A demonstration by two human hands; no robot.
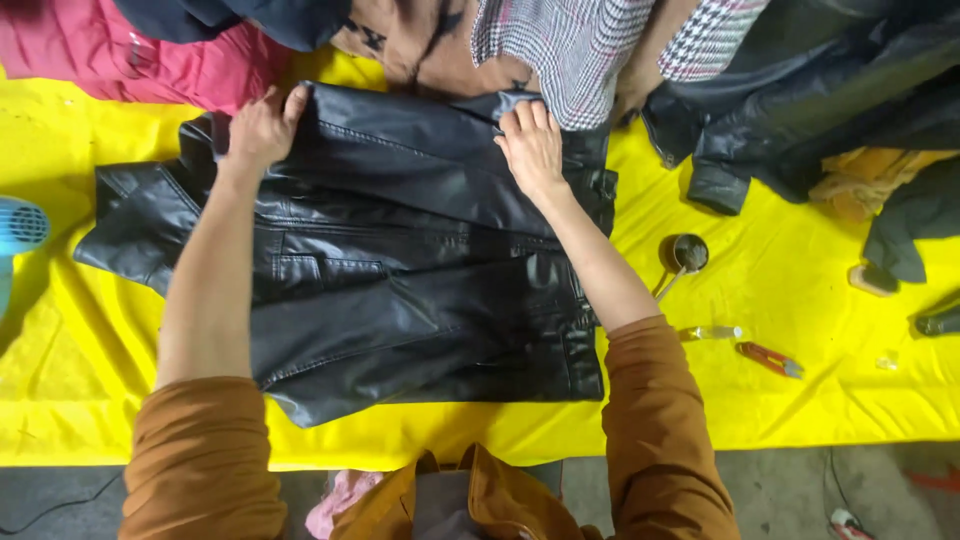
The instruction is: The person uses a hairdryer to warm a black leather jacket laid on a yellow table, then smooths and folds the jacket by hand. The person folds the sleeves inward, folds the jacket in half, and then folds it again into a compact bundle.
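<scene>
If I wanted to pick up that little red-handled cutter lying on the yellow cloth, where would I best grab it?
Take the red-handled cutter by its red handles, coming straight down from above. It lies flat on the yellow cloth with open cloth on every side, so fingers can close across its narrow width. Its metal tip points away to the right, so gripping the left, handle end looks safest. The small clear bottle sits just beside it.

The blue fan (18,228) is cut off by the left edge; the black jacket (400,270) perhaps hides the left hand's (262,128) fingertips
</scene>
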